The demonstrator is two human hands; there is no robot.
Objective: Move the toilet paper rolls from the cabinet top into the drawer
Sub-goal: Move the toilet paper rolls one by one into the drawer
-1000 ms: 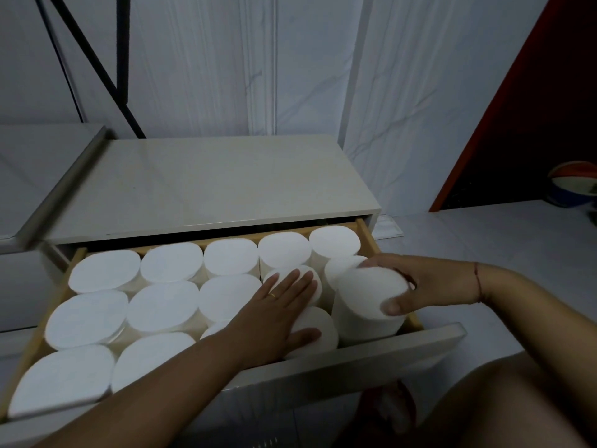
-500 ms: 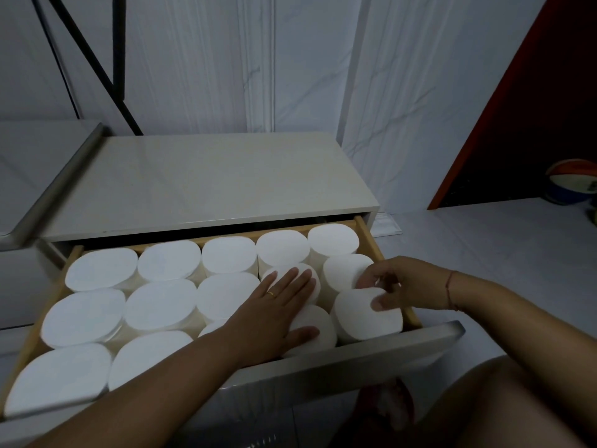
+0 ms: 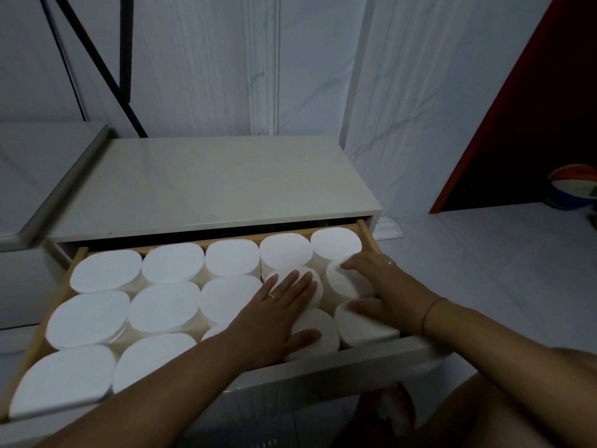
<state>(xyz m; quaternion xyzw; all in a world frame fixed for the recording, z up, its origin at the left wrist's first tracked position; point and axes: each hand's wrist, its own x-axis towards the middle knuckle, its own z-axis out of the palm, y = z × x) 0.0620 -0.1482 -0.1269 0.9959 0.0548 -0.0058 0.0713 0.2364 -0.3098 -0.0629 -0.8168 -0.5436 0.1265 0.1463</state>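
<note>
Head view: white toilet paper rolls are packed upright in the drawer, pressed by the flat left hand and right hand.

I see everything in dim, bluish, even light with only soft shadows, the toilet paper rolls palest, while my wide lens bends the edges.

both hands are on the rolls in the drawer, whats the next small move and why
Probably lift both hands clear. The left hand and right hand lie flat on rolls at the right end of the drawer, the front right roll looks about level with its neighbours, and the cabinet top shows no rolls.
</note>
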